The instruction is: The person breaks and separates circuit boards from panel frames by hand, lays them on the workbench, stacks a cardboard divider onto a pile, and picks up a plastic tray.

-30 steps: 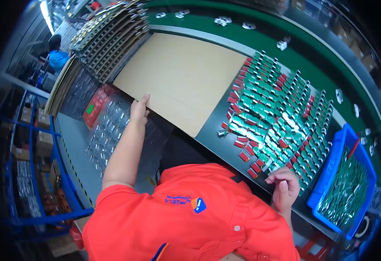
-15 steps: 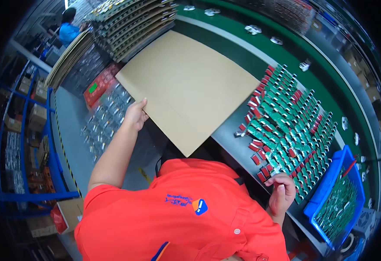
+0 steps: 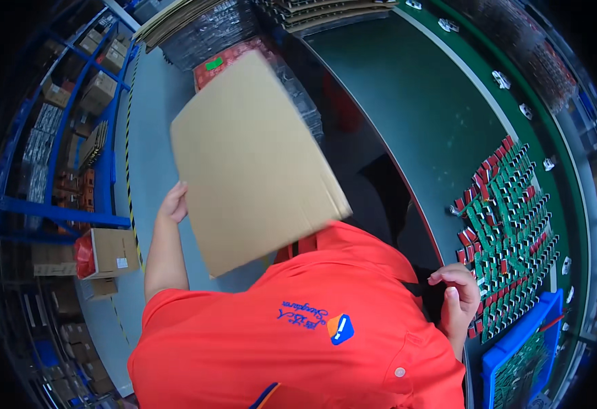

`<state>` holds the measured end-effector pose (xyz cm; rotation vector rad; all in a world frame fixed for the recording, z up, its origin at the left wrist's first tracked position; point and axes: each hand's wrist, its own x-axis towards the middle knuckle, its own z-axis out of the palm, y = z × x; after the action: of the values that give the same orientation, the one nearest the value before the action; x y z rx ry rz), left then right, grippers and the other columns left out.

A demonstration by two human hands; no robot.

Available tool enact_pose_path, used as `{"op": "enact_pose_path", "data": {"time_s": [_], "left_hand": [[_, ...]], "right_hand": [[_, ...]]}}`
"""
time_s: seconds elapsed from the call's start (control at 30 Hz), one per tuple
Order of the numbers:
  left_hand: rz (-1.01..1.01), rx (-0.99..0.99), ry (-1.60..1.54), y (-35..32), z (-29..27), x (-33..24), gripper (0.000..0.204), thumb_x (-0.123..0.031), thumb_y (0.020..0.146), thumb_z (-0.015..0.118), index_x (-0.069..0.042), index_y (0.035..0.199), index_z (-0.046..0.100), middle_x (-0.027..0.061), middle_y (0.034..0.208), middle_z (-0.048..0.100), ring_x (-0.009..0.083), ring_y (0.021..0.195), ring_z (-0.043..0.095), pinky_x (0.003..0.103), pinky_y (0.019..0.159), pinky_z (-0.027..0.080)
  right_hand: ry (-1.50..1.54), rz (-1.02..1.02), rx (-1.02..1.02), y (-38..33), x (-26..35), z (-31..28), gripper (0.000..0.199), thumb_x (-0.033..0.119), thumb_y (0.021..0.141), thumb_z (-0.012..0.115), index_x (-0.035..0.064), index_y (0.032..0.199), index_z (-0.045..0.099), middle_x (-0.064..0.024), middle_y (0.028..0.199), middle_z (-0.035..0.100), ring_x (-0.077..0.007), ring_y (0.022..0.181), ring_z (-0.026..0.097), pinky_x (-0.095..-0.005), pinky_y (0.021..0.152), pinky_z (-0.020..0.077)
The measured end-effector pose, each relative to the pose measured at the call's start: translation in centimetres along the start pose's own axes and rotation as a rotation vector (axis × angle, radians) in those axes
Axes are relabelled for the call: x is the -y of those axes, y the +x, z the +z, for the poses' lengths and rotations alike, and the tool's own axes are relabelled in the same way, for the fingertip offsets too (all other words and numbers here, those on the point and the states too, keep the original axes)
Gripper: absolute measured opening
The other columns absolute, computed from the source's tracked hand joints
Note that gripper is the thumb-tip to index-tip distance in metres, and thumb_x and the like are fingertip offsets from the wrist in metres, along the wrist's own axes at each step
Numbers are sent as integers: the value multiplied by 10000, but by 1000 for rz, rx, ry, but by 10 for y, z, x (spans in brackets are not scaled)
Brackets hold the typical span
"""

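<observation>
A wide brown cardboard sheet point(image 3: 254, 160) hangs tilted in front of me, off to the left of the workbench. My left hand point(image 3: 174, 202) grips it by its left edge, and some of those fingers are hidden behind the sheet. Over by the bench's front edge, my right hand point(image 3: 458, 292) is half curled, its thumb apart from the fingers and nothing visible in it. Just beyond that hand lie rows of small green circuit boards point(image 3: 509, 252) with red and white parts.
A blue bin point(image 3: 496, 358) of green boards stands at the lower right. Flat stacks of cardboard point(image 3: 339, 15) rise at the back. White pieces sit along a green conveyor point(image 3: 479, 51). A blue shelf rack point(image 3: 60, 213) and an opened carton point(image 3: 111, 252) stand on the left.
The cardboard sheet has swung left off the bench with my left hand, baring the green bench top. My view has turned left. The right hand keeps about the same curl.
</observation>
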<state>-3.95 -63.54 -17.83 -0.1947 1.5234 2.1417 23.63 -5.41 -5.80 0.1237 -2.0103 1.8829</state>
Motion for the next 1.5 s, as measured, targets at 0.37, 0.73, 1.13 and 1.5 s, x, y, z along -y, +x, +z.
{"op": "enact_pose_path", "data": {"time_s": [0.37, 0.73, 1.13, 1.5], "left_hand": [[613, -255, -465, 144, -2, -101, 167, -177, 936, 525, -73, 1066, 548, 56, 993, 628, 193, 910, 621, 337, 789, 551], [843, -320, -544, 363, 30, -306, 231, -153, 973, 424, 11, 1128, 477, 148, 1103, 557, 282, 970, 589, 421, 854, 533], [697, -634, -306, 519, 15, -386, 239, -172, 983, 410, 20, 1106, 479, 145, 885, 628, 245, 799, 652, 355, 691, 585], [671, -532, -193, 570, 25, -437, 379, -104, 962, 402, 76, 1291, 355, 250, 1333, 414, 377, 1179, 483, 483, 993, 433]], "right_hand": [[-145, 165, -78, 21, 10, 20, 149, 45, 849, 538, -19, 977, 578, -130, 885, 607, -197, 803, 578, -295, 739, 473], [-293, 392, -225, 90, 0, 38, 145, 21, 815, 548, -24, 949, 581, -120, 896, 598, -194, 798, 582, -289, 735, 479], [-528, 552, -248, 204, -3, 24, 216, -28, 832, 478, -6, 1031, 558, -94, 968, 579, -170, 837, 589, -266, 756, 472], [-735, 477, -359, 213, -11, -2, 176, 33, 879, 496, 1, 1036, 569, -65, 948, 587, -126, 812, 556, -223, 697, 444]]}}
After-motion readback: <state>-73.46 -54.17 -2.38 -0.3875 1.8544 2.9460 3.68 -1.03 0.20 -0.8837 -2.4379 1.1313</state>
